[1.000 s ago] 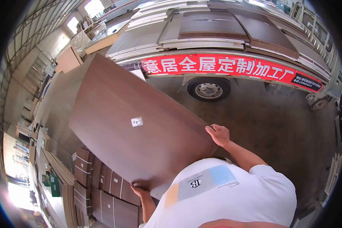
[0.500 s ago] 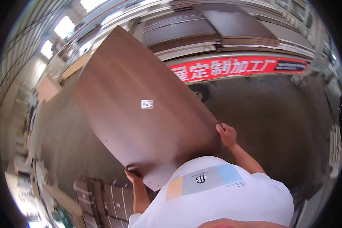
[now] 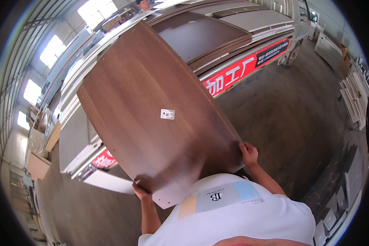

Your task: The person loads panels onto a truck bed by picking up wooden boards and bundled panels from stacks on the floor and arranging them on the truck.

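Observation:
I hold a large dark brown wood panel in front of my body, its near end close to my shirt. A small white label is stuck on the panel's face, and a few small holes show near its edges. My left hand is closed on the near left edge. On the right edge, near the close corner, my right hand grips with the thumb on top. The fingers of both hands are partly hidden beneath the panel.
Beyond the panel stands a truck bed stacked with brown and white boards, a red banner along its side. A person is at the far side. Pale boards stack at the right. Flat pieces lie lower right.
My view has turned, and the truck with its boards now lies behind the panel and spreads to its left. Both hands keep their hold on the panel.

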